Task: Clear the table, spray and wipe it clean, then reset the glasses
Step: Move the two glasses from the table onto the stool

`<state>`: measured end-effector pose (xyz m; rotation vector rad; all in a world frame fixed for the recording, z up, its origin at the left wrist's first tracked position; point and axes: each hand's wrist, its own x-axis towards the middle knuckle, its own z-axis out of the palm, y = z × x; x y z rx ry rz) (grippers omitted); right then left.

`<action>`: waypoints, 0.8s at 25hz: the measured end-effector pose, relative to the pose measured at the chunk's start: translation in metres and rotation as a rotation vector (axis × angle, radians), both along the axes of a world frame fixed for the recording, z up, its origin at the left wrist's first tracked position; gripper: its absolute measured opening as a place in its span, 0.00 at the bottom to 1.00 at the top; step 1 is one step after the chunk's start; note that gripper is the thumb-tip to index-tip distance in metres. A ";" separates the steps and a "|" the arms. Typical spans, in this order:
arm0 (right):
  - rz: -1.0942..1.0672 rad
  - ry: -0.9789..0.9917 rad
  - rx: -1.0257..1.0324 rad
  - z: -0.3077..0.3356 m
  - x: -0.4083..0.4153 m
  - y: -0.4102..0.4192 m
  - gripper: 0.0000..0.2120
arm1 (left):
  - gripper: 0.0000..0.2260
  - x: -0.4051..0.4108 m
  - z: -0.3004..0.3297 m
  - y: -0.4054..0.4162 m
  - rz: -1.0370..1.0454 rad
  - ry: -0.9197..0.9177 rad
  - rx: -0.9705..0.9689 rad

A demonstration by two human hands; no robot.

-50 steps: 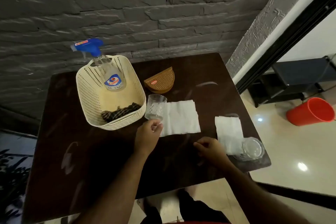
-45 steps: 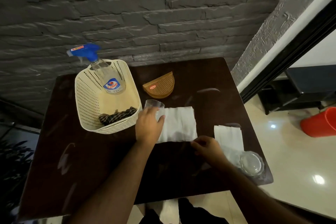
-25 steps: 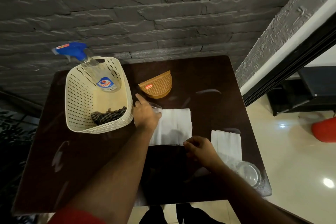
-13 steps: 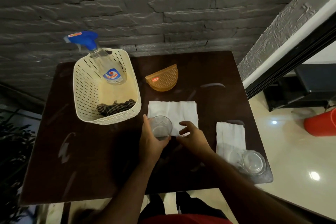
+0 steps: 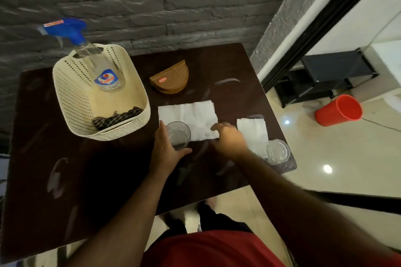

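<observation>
Fingers of left hand [image 5: 167, 149] wrap clear empty glass [image 5: 178, 135]; right hand [image 5: 230, 140] pinches white napkin [image 5: 191, 115].

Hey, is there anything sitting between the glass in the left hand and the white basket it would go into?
Nothing visible does. The left hand holds the glass at the near-left corner of the napkin, and only bare dark table lies between it and the basket, whose near end holds a checked cloth.

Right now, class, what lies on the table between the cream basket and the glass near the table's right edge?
In the head view, the left hand holding a glass, a white napkin, the right hand, then a second napkin.
</observation>
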<state>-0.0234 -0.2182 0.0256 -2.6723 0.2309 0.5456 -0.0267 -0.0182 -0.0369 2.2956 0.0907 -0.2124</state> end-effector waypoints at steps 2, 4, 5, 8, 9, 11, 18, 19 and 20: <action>0.012 0.011 -0.207 0.008 -0.001 -0.020 0.19 | 0.60 0.002 0.002 0.004 -0.029 0.004 -0.012; -0.045 0.111 -0.423 0.015 -0.005 -0.052 0.25 | 0.59 0.004 0.006 0.006 -0.058 -0.002 -0.013; -0.082 0.198 -0.513 0.017 -0.008 -0.068 0.30 | 0.59 0.005 0.008 0.006 -0.069 -0.001 -0.005; -0.156 0.491 -0.637 0.013 -0.017 -0.101 0.41 | 0.58 0.009 0.013 0.005 -0.094 0.015 0.035; -0.168 0.553 -0.626 0.007 -0.018 -0.107 0.42 | 0.58 0.010 0.014 0.004 -0.098 0.016 0.052; -0.171 0.566 -0.571 -0.004 -0.019 -0.118 0.41 | 0.58 0.013 0.016 0.002 -0.097 0.030 0.088; -0.095 0.481 -0.501 0.014 -0.013 -0.125 0.23 | 0.58 0.011 0.017 -0.001 -0.067 0.072 0.140; -0.120 0.459 -0.438 0.017 -0.006 -0.127 0.24 | 0.58 0.009 0.017 -0.001 -0.064 0.062 0.146; -0.162 0.423 -0.333 0.020 0.001 -0.131 0.26 | 0.58 0.008 0.018 -0.002 -0.063 0.051 0.150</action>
